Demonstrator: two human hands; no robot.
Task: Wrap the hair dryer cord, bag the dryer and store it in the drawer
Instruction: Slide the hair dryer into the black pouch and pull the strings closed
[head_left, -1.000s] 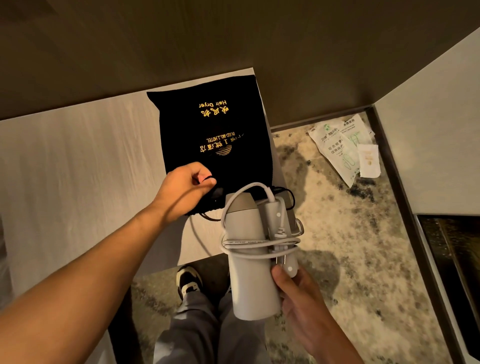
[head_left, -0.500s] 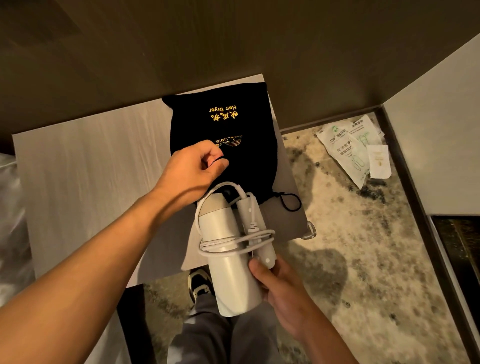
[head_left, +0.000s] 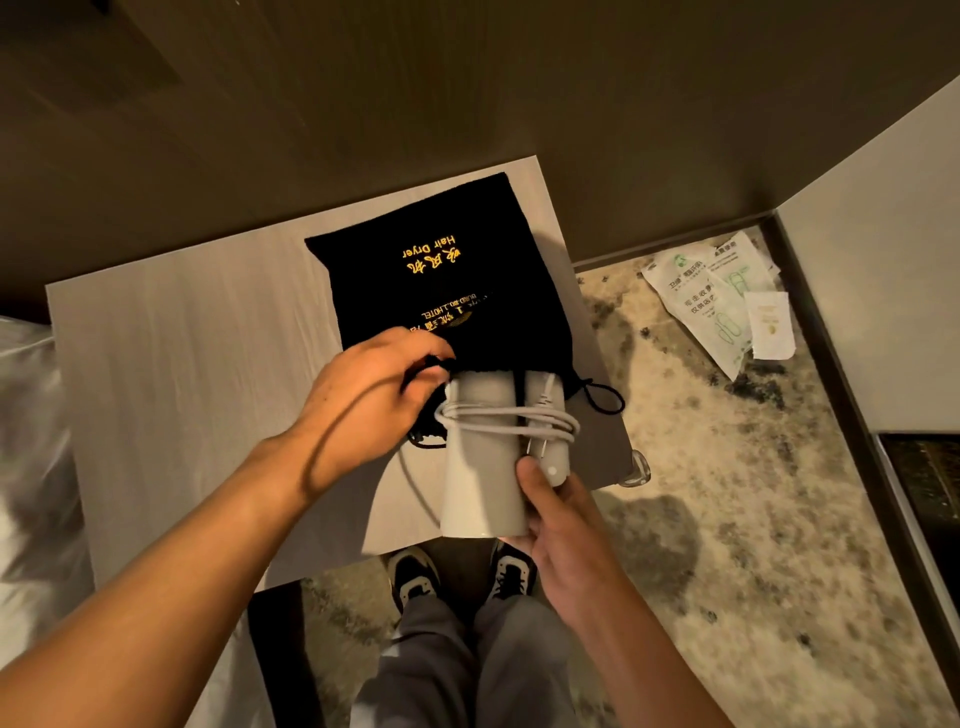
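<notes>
Since the frame a second earlier, the white smooth-bodied plastic hair dryer (head_left: 480, 467) had gone from hovering short of the black drawstring fabric pouch with gold lettering (head_left: 447, 291) to having its far end just inside the pouch mouth. The right hand (head_left: 558, 525) was closed round the dryer's near end, thumb on the folded handle, with the white cord (head_left: 506, 418) looped round the body just beyond its thumb. The left hand (head_left: 363, 400), beside the dryer, pinched the pouch's rim, fingers curled. Pouch and dryer lay on the pale wooden tabletop (head_left: 182, 364). The dryer looked rigid, light and somewhat slippery, so holding the near end seemed sound; the soft pouch would likely collapse unless its mouth was held open.
</notes>
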